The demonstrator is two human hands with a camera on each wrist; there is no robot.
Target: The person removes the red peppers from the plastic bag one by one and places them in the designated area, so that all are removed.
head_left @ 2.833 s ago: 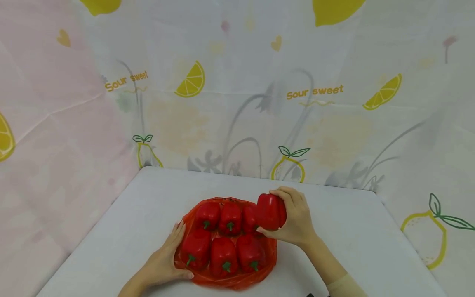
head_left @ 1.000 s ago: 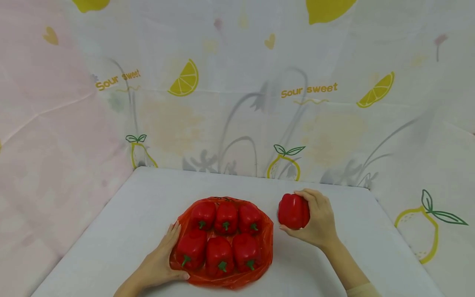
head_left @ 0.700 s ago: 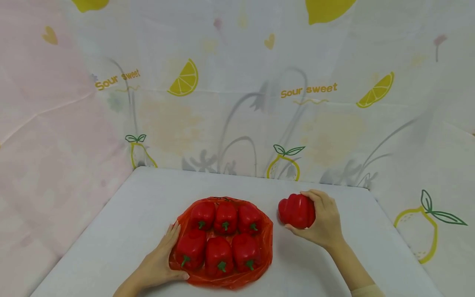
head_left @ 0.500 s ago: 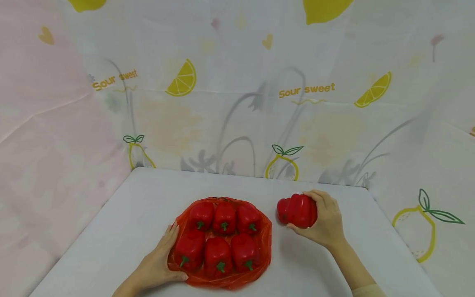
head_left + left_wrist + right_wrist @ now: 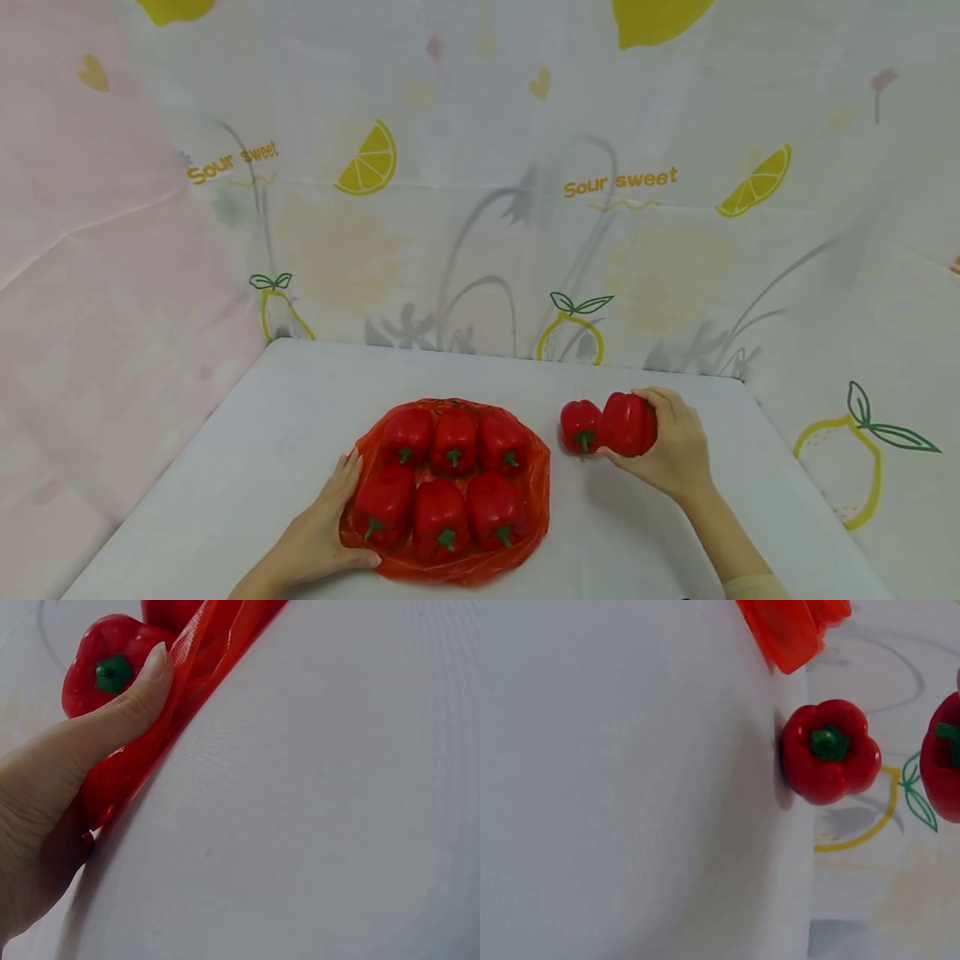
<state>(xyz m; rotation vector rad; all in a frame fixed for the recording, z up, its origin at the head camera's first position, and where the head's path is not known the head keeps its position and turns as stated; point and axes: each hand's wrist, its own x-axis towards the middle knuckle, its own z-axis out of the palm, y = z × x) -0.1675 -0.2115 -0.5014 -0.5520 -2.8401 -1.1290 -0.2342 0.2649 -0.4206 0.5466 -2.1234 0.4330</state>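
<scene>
My right hand (image 5: 675,442) grips a red bell pepper (image 5: 626,423) between thumb and fingers; in the right wrist view, this bell pepper (image 5: 946,757) is cut off by the frame's edge. Just left of it another red bell pepper (image 5: 579,423) with a green stem rests on the table, and the two overlap in the head view. An orange-red plastic bag (image 5: 542,492), its mouth spread wide, holds several red bell peppers (image 5: 441,518) in two rows. My left hand (image 5: 318,525) lies along the bag's left side, fingers extended and thumb (image 5: 127,712) at its near edge.
The white table (image 5: 300,400) is backed by a cloth (image 5: 465,250) printed with lemons and lettering, which also closes off both sides. The bag sits at the middle of the table, with the loose bell pepper to its right.
My right hand has carried its bell pepper from over the bag's back right to the right, bringing the bell pepper on the table into view. My left hand stays at the bag.
</scene>
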